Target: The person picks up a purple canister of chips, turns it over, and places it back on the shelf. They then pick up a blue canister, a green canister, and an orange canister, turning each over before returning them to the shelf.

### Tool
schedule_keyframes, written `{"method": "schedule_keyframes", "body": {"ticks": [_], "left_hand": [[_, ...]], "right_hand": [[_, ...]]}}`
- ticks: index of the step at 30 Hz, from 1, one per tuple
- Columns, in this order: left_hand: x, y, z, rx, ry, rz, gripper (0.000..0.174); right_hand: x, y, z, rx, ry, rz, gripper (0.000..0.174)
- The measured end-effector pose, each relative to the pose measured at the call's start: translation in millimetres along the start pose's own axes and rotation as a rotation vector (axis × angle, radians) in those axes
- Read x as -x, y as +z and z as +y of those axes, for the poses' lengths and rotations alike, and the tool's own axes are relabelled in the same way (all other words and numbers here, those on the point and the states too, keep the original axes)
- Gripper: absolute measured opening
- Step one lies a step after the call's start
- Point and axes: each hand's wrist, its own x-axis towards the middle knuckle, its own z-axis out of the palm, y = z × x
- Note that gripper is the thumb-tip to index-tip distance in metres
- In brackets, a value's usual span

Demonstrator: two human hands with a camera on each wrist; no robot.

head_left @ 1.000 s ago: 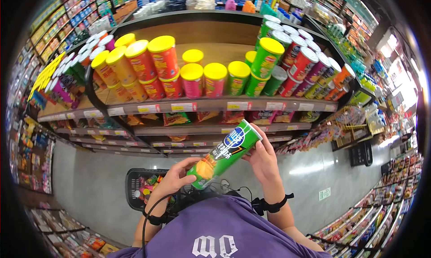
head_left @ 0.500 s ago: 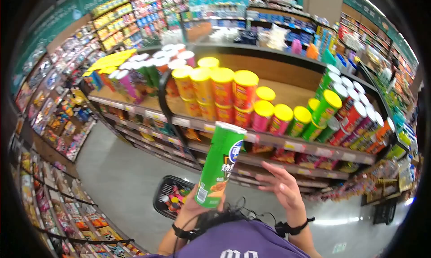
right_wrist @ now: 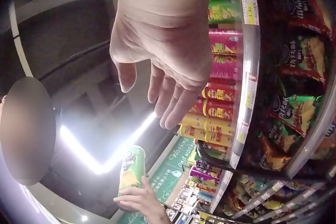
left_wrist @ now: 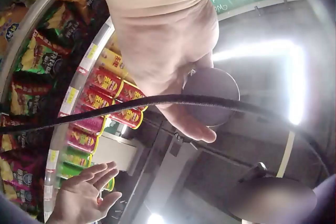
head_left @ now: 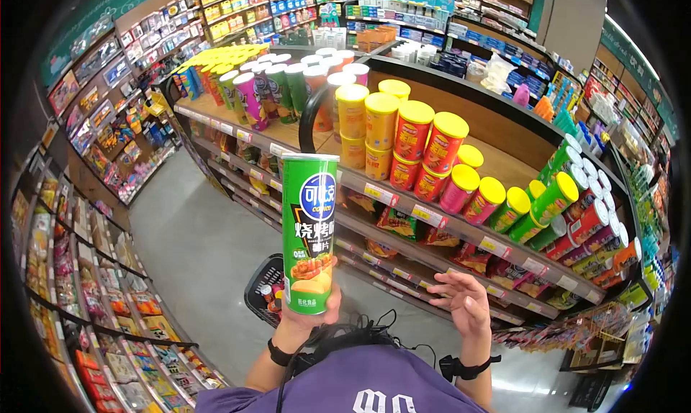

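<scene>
My left hand [head_left: 322,318] grips a tall green potato chip canister [head_left: 311,233] near its bottom, thumb and fingers wrapped round it. The canister stands almost upright, its printed front facing the head camera. In the left wrist view its round base [left_wrist: 212,95] shows beside the left hand [left_wrist: 168,61]. My right hand [head_left: 464,305] is raised away from the canister, holding nothing, its fingers loosely spread before the shelf's lower tiers. From the right wrist view, the right hand [right_wrist: 165,66] hangs with relaxed fingers, and the green canister appears farther off in the left hand [right_wrist: 139,200].
Yellow-lidded canisters [head_left: 414,132] stand stacked on the shelf's top tier, with white-lidded ones [head_left: 295,89] to their left. Chip bags [head_left: 396,222] fill a lower tier. A black shopping basket [head_left: 260,283] with goods sits on the floor. Snack racks [head_left: 93,291] line the left.
The right hand has let go of the canister and moved off to the right. In the left hand, the canister has turned more upright, front showing. The head view has swung left.
</scene>
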Motion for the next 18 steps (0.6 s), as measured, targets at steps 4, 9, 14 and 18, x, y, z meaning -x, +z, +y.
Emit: {"method": "schedule_keyframes", "body": {"ticks": [4, 9, 14, 18], "left_hand": [[1.4, 3.4, 1.4, -0.007, 0.012, -0.039, 0.076], [3.8, 3.3, -0.6, -0.052, 0.012, -0.005, 0.076], [3.3, -1.6, -5.7, -0.159, 0.035, -0.069, 0.074], [4.3, -9.8, -8.8, -0.064, -0.007, -0.087, 0.073]], "right_hand": [[2.0, 0.2, 3.2, -0.001, 0.004, -0.001, 0.064], [6.3, 0.4, 4.3, -0.032, -0.014, 0.014, 0.065], [11.3, -1.3, 3.8, -0.032, -0.021, 0.021, 0.065], [16.4, -3.4, 4.0, -0.021, -0.009, 0.037, 0.065]]}}
